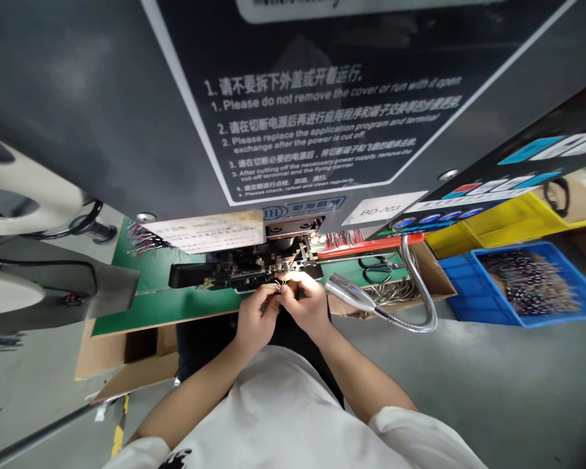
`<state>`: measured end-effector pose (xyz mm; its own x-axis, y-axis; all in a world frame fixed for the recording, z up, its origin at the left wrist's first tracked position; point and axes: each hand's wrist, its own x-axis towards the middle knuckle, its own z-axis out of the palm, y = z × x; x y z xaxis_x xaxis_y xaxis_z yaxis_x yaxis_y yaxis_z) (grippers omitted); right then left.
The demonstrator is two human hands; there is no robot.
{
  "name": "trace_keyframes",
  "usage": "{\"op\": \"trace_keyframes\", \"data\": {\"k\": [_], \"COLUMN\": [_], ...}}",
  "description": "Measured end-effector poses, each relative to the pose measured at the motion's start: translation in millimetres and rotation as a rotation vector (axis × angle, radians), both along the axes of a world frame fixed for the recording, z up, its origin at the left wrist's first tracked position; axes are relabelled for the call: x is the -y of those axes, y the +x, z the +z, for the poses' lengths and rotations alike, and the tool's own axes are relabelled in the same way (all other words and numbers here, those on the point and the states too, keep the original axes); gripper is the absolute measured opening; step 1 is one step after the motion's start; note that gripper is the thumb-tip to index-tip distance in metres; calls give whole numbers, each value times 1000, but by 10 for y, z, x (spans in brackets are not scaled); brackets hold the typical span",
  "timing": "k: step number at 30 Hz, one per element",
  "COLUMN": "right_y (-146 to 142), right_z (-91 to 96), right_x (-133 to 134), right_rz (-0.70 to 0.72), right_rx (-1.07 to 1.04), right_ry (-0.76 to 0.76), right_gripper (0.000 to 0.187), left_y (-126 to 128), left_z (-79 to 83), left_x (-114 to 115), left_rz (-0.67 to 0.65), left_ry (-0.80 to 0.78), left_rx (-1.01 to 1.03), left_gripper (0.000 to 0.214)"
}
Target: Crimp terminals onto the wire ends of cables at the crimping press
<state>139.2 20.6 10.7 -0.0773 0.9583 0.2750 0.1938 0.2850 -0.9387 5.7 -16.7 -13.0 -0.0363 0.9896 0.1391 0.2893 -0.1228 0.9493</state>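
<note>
My left hand (pixel 257 320) and my right hand (pixel 306 305) meet at the front of a dark machine's working head (pixel 268 264). Thumb and fingers of each hand are pinched on thin wires (pixel 282 284), whose short coloured ends stick up between the fingertips. How many wires there are is too small to make out. The rest of the wires is hidden by my hands. A bright light falls on the fingertips and the metal parts just beyond them.
The machine's grey cover (pixel 293 130) fills the space above. A flexible lamp (pixel 351 294) stands right of my hands. Bundled wires lie on a red tray (pixel 371 247) and at the green table's (pixel 166 306) left. Rightward are scissors (pixel 378 267), a cardboard box (pixel 434 277) and a blue bin (pixel 498 306) of wires.
</note>
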Motion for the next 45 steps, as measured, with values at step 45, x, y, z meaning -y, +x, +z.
{"op": "trace_keyframes", "data": {"k": [45], "right_y": [15], "right_z": [-54], "right_x": [-45], "right_rz": [-72], "right_rx": [60], "right_ry": [-68], "right_gripper": [10], "left_y": [-32], "left_z": [100], "left_x": [-42], "left_rz": [11], "left_ry": [40], "left_rx": [-205], "left_gripper": [16]}}
